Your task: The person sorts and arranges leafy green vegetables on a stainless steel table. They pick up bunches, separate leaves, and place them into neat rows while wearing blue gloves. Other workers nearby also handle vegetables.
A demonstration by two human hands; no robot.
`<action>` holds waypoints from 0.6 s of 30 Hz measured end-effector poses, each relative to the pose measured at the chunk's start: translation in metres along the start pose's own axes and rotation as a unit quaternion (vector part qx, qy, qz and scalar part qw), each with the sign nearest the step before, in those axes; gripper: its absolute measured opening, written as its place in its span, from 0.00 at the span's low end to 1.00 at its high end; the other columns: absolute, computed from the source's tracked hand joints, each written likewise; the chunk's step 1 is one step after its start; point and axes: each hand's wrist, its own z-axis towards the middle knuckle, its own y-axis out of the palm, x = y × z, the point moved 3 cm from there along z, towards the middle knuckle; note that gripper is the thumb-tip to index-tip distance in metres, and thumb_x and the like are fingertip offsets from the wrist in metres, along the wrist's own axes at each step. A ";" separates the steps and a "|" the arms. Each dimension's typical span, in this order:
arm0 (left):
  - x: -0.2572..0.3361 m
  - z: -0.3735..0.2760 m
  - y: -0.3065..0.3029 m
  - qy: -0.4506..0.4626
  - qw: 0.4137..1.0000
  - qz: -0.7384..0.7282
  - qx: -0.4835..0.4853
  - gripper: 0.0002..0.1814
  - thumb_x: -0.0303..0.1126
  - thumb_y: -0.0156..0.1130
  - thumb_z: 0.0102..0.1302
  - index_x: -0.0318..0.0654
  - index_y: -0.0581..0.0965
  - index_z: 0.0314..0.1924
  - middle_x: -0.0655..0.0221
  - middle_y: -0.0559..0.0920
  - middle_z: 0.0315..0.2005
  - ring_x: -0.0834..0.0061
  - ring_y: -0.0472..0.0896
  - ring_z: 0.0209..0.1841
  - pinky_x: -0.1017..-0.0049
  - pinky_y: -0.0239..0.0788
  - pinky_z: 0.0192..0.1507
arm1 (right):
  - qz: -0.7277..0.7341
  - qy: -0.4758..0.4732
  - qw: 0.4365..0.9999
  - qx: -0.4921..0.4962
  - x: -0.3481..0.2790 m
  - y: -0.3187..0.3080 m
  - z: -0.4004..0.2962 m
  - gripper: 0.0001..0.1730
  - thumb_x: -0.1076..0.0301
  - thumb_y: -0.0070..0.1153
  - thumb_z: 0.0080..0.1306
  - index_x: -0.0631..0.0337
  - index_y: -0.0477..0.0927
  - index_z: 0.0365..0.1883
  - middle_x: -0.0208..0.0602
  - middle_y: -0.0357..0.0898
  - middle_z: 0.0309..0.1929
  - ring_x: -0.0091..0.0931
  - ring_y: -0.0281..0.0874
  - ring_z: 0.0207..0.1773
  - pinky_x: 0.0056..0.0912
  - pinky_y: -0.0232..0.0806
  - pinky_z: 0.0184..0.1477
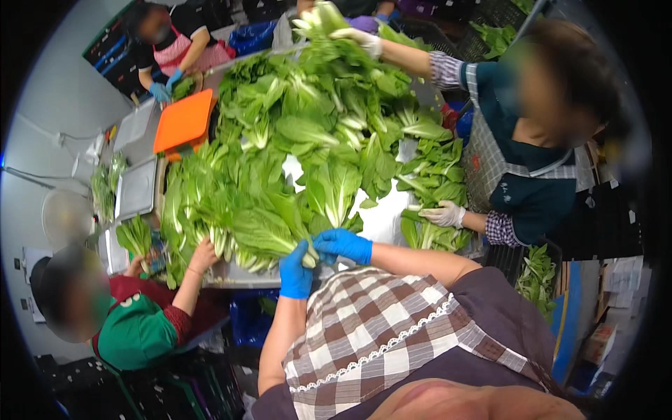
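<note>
Both my hands wear blue gloves and meet at the near edge of a metal table (pixel 386 212). My left hand (pixel 295 270) is closed around the pale stem end of a leafy green vegetable (pixel 268 231), whose broad leaves point up and to the left. At the same stem end, the fingers of my right hand (pixel 344 245) touch the base; whether they grip it is hard to tell. Just beyond my hands lies another leafy head (pixel 336 189) with white ribs. A large heap of leafy greens (pixel 304 105) covers much of the table.
Co-workers stand left, right and at the far side; a white-gloved hand (pixel 443 214) rests on greens at right, and a bare hand (pixel 203 255) reaches in at left. An orange tray (pixel 184 123) and a metal tray (pixel 136 188) stand left. A crate of greens (pixel 535 273) sits right.
</note>
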 end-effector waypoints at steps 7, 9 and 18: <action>-0.003 -0.002 0.010 0.101 0.991 0.024 0.079 0.19 0.21 0.63 0.63 0.31 0.75 0.55 0.62 0.82 0.45 0.70 0.82 0.46 0.70 0.75 0.49 | -0.288 -0.113 0.949 0.067 -0.003 0.004 0.002 0.15 0.64 0.65 0.61 0.63 0.81 0.42 0.35 0.81 0.33 0.20 0.75 0.36 0.26 0.71 0.42; -0.002 -0.005 0.017 0.098 0.993 0.010 0.064 0.21 0.20 0.63 0.62 0.33 0.74 0.56 0.62 0.82 0.46 0.69 0.82 0.46 0.70 0.75 0.49 | -0.320 -0.091 0.940 0.075 -0.010 0.006 -0.003 0.16 0.63 0.62 0.60 0.62 0.81 0.43 0.37 0.81 0.33 0.20 0.74 0.35 0.28 0.71 0.43; -0.014 0.007 -0.006 0.037 0.997 -0.006 0.067 0.13 0.26 0.65 0.64 0.28 0.81 0.48 0.61 0.84 0.41 0.69 0.83 0.41 0.71 0.76 0.45 | -0.186 -0.090 0.976 0.074 0.005 -0.003 0.004 0.13 0.65 0.60 0.60 0.63 0.80 0.40 0.37 0.80 0.35 0.24 0.76 0.39 0.32 0.71 0.41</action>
